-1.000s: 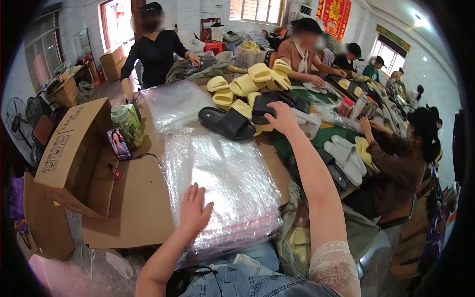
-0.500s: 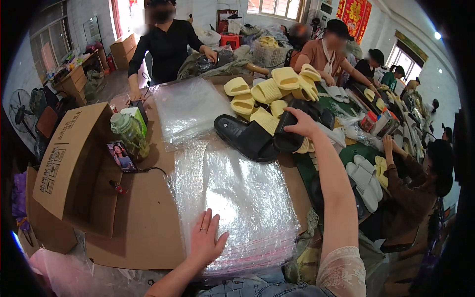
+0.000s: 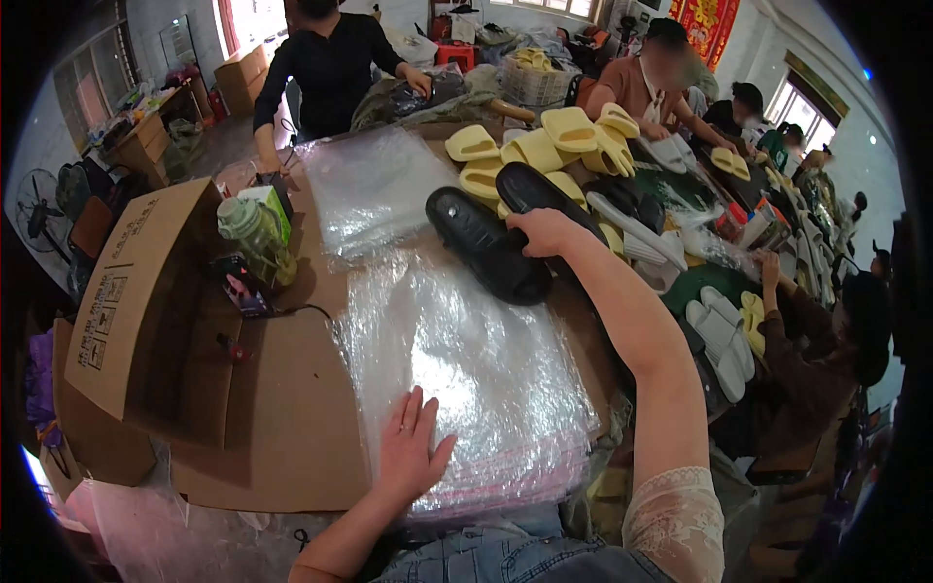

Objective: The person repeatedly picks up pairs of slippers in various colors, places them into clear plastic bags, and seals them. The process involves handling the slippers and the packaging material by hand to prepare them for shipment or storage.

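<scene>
My left hand [image 3: 415, 449] lies flat, fingers stretched, on a stack of clear plastic bags [image 3: 466, 360] with pinkish edges. My right hand [image 3: 546, 233] reaches forward and is closed round the side of a black slide sandal [image 3: 528, 185], whose rear part is hidden under my hand and forearm. Right beside it, on its left, another black slide sandal [image 3: 476, 243] rests over the bags' far edge. A pile of yellow slide sandals [image 3: 535, 151] lies just beyond, with a white slide sandal [image 3: 637, 231] right of my hand.
An open cardboard box [image 3: 146, 311], a green bottle [image 3: 255, 238] and a phone [image 3: 240, 287] stand at left. More clear bags [image 3: 374, 189] lie at the far side. A person in black [image 3: 326, 78] stands across the table; other people work at right among sandals [image 3: 719, 340].
My right hand has shifted slightly left, and the black slide sandal in it now lies alongside the other one, toe pointing away. My left hand stays on the bags.
</scene>
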Demonstrator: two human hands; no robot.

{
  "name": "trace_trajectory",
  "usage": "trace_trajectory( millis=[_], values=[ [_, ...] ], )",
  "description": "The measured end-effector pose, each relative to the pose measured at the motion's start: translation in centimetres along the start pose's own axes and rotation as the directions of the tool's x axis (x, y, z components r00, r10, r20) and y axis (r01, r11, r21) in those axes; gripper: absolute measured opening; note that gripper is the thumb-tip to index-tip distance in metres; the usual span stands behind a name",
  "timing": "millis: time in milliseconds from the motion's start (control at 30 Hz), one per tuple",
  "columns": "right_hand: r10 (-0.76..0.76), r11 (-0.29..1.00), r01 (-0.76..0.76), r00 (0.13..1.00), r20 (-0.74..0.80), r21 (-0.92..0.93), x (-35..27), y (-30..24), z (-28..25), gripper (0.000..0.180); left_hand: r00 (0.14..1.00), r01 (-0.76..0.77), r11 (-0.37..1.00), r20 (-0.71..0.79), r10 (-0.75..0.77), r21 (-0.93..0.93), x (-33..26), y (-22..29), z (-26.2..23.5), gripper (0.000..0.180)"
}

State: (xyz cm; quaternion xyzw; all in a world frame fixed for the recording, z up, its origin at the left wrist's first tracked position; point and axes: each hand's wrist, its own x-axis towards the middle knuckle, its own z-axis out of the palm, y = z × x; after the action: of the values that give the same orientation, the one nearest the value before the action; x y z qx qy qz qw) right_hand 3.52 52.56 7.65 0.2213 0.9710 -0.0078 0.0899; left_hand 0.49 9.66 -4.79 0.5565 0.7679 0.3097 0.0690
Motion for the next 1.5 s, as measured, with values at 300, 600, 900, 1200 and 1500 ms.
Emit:
trace_trajectory(
  millis=[300, 600, 900, 1200, 1500],
  values=[
    [0.338, 0.855, -0.139, 0.88, -0.334, 0.499, -12.2, -0.5, -4.6, 0.044, 0.998, -0.034, 0.999, -0.048, 0.035, 0.032, -0.4, 0.1, 0.4, 0.062],
    [0.215, -0.324, -0.095, 0.961, 0.172, 0.941, -22.3, -10.4, -1.7, 0.046, 0.983, -0.104, 0.993, -0.143, 0.112, 0.063, -0.6, -0.6, 1.6, 0.061],
    [0.054, 0.94, -0.031, 0.997, -0.057, 0.34, -17.6, -10.8, 7.6, 0.027, 0.971, -0.127, 0.991, -0.2, 0.133, 0.042, -0.4, -0.9, 1.6, 0.034],
    [0.003, 0.481, 0.203, 0.972, -0.233, 0.853, -15.3, -13.3, 11.3, 0.035, 0.973, -0.095, 0.995, -0.212, 0.096, 0.014, -0.6, -1.1, 2.1, 0.045],
    [0.083, 0.954, 0.005, 0.956, -0.282, 0.3, -12.3, -17.5, 11.7, 0.055, 0.989, -0.049, 0.994, -0.134, 0.062, 0.098, -0.7, -1.1, 1.9, 0.043]
  ],
)
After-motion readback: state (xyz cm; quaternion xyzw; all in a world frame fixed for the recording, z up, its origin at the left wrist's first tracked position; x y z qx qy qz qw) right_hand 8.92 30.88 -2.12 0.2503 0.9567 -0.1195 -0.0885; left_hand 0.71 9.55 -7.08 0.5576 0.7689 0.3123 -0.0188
